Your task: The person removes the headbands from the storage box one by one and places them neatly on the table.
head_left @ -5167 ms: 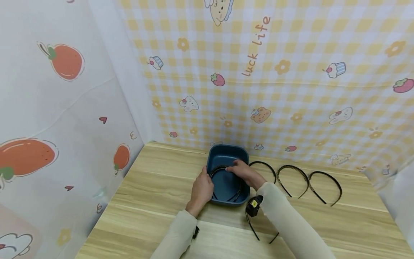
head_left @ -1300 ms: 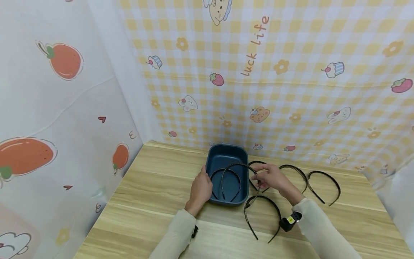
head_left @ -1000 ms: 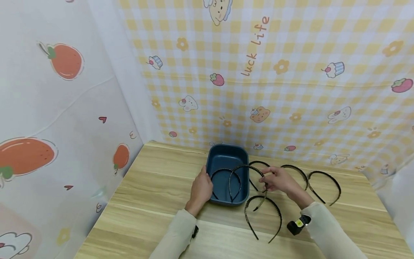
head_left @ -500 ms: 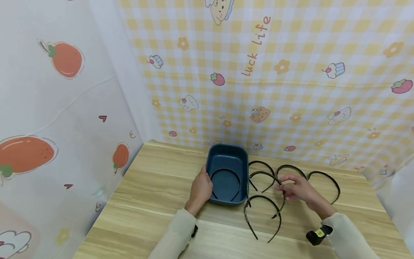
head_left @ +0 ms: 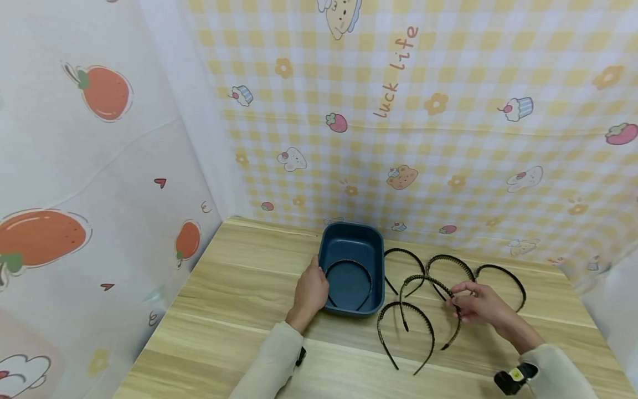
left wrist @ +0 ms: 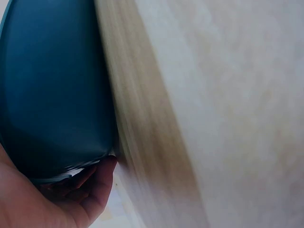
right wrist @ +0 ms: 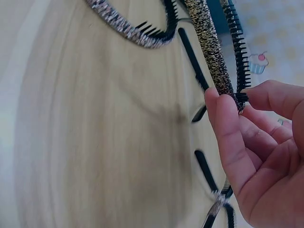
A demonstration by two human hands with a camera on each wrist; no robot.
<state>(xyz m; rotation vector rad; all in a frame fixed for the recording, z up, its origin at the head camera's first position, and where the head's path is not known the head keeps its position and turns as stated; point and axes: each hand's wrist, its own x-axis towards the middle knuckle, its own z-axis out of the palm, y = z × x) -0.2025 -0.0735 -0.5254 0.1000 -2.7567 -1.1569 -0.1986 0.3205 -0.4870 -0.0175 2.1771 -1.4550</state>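
My right hand pinches a headband between thumb and fingers at one side of its arch, raised over the table. In the right wrist view this headband has a speckled glittery outside and black comb teeth inside. My left hand grips the left side of a dark blue plastic bin. The left wrist view shows its fingers bent against the bin's wall; part of the thumb is out of sight. Inside the bin lies one headband.
Right of the bin, three headbands lie in a row along the back: one near the bin, a toothed one and one at the far right. Another headband lies nearer the front on the wooden table. A patterned cloth wall stands behind.
The right hand has lifted a headband from the bin and carried it right, out over the table. One headband stays in the bin. The left hand has kept its place on the bin.
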